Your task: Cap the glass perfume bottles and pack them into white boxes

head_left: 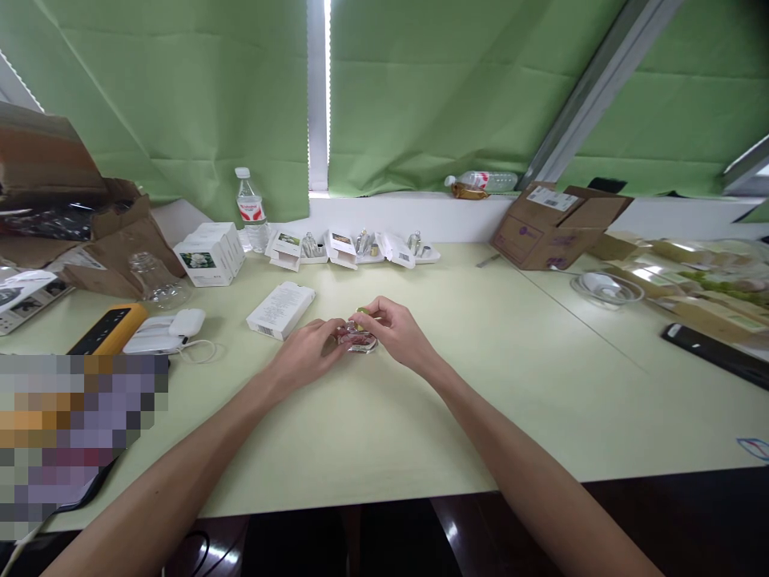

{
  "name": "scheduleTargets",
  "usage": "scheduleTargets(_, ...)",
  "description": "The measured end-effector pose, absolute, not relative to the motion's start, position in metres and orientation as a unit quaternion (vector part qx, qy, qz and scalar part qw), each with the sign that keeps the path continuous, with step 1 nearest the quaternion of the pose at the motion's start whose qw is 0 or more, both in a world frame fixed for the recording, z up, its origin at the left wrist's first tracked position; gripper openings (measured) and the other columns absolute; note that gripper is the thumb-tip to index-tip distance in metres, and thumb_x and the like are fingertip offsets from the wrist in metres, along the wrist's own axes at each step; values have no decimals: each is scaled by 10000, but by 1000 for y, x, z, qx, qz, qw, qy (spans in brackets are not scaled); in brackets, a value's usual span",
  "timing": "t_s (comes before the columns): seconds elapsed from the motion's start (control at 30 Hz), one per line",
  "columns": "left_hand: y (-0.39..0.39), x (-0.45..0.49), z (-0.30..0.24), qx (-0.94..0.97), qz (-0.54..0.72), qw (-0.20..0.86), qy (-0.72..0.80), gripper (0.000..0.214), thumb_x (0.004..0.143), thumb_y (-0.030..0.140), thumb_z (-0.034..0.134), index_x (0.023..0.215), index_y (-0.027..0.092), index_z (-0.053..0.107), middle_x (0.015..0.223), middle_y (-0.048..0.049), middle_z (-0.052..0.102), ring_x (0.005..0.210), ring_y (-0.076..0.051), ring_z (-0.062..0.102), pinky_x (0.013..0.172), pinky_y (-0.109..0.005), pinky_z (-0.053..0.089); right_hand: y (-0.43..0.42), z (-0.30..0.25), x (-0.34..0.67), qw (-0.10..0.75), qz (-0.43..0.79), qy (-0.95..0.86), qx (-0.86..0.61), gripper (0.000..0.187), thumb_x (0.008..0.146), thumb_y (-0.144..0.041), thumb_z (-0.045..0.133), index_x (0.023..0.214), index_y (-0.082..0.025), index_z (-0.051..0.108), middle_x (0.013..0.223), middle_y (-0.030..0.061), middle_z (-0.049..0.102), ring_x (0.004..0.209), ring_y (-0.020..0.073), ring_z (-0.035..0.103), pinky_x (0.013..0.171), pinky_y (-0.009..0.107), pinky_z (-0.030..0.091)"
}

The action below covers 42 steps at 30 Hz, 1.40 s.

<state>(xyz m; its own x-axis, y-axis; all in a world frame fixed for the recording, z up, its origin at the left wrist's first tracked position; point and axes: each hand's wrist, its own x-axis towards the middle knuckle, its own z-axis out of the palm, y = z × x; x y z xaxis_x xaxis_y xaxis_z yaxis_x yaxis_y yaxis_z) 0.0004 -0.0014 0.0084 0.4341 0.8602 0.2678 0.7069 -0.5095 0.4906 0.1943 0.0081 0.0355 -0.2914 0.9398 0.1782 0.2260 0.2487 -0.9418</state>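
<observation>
A small clear glass bottle (359,341) with a gold cap rests on the pale table (481,385) between my hands. My left hand (312,344) grips its left side with curled fingers. My right hand (390,324) pinches the gold cap from above. A closed white box (280,310) lies just left of my left hand.
Behind stand open white boxes with small bottles (354,247), a stack of white boxes (211,253), a water bottle (251,210) and a glass jar (153,280). A yellow-edged device (108,328) and white charger (165,330) lie left. Cardboard boxes (556,224) and packets sit right.
</observation>
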Motion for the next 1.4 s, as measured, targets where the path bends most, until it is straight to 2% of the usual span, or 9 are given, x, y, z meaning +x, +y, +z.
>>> scheduleTargets(0.53,-1,0,7,833,251,153,470,321,933,447,408,1119,252,582,944,-48,683,939,-226,618,717,-313,468,9,34,194,410,426,-678,-437,373,793,-560,614,764,-209,491,762,2,622,647,151,596,582,279,476)
scheduleTargets(0.83,-2,0,9,835,248,148,469,303,936,424,416,1139,257,567,981,-42,688,977,-232,613,738,-314,465,6,32,194,414,383,-704,-431,318,855,-526,552,797,-219,496,737,-6,607,686,164,623,615,287,490)
scheduleTargets(1.1,0,-2,6,838,252,142,462,267,942,424,408,1055,245,571,880,-35,683,900,-222,619,688,-298,445,7,25,194,392,341,-749,-412,269,855,-483,573,876,-238,465,814,3,665,736,193,665,634,306,491)
scheduleTargets(1.3,1,-4,6,842,246,138,459,256,946,413,407,1068,241,552,911,-34,683,909,-222,611,685,-296,436,11,22,194,383,315,-764,-412,254,861,-453,579,968,-240,492,789,-4,679,715,185,658,611,289,470)
scheduleTargets(1.4,0,-3,7,842,248,135,460,266,946,421,407,1070,239,557,919,-39,682,926,-226,610,692,-296,437,12,21,195,369,284,-778,-422,237,869,-443,569,956,-227,530,792,6,678,702,177,643,603,283,460)
